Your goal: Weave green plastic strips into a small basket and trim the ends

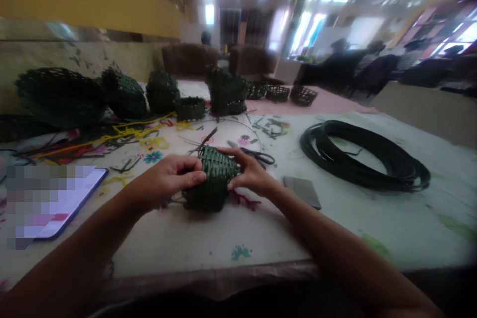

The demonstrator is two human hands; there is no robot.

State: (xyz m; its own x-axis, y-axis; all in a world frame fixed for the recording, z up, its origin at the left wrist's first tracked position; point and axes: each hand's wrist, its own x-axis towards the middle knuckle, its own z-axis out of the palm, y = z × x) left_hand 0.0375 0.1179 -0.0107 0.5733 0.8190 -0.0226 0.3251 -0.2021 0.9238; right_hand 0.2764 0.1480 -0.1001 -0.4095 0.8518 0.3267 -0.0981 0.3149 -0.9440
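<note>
A small dark green woven basket [212,184] rests tilted on the flowered tablecloth, between my two hands. My left hand [181,176] pinches its left edge with thumb and finger. From the right, my right hand [249,171] grips the basket's side, thumb low and fingers over the top. Loose strip ends stick up from the basket's upper left. Just behind my right hand lie dark-handled scissors [261,156]. Some red strands [246,201] lie on the cloth beside the basket.
A coil of dark strip [365,156] lies at the right, near a flat grey block [301,191]. At the left are a tablet [80,198] and yellow strands [137,131]. Several woven baskets [227,92] line the back. People sit far off.
</note>
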